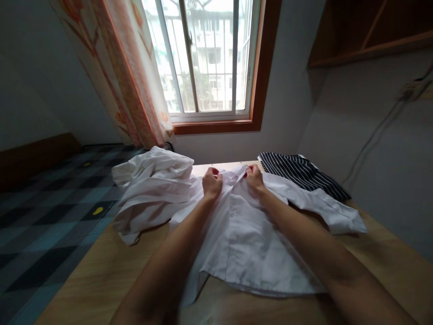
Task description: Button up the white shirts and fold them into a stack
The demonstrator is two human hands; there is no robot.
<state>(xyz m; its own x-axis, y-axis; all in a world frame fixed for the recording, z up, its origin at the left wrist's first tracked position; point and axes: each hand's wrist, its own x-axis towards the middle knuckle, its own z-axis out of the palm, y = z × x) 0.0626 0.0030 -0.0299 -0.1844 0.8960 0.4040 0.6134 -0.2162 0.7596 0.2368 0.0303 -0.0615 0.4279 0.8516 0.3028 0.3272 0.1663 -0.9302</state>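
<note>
A white shirt (246,243) lies spread on the wooden table (84,280), its hem toward me and one sleeve stretched out to the right. Both hands are at its collar end, on the far side. My left hand (212,183) is closed on the cloth left of the collar opening. Pinched in my right hand (254,177) is the collar's right edge, lifted a little. The fingertips of both hands are partly hidden. My forearms cover parts of the shirt's two sides.
A heap of white clothes (155,185) sits at the table's left, touching the shirt. At the back right lies a folded black-and-white striped garment (301,174). A bed with a checked cover (50,216) adjoins on the left. Beyond the table are a window (209,63) and a curtain (128,72).
</note>
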